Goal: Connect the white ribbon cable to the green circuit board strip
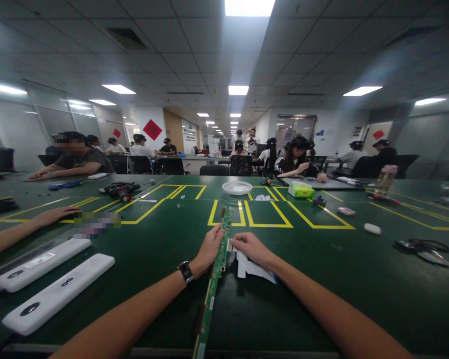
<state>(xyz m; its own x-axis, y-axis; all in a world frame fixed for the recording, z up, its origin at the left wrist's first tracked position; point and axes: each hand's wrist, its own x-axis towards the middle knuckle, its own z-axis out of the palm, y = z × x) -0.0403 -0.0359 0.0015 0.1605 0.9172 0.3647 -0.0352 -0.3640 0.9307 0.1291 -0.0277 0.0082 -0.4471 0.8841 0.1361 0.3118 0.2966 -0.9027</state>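
Note:
A long narrow green circuit board lies on the dark green table, running from the near edge away from me. My left hand, with a black watch on the wrist, presses on the board's left edge with its fingers closed round it. My right hand is closed in a pinch at the board's right edge, on a small pale part that I cannot make out. White paper lies under the right hand.
Two white oblong covers lie at the left, with another person's hand beyond. A clear dish, a green box, tools, small white parts and yellow tape outlines mark the table. Several people sit behind.

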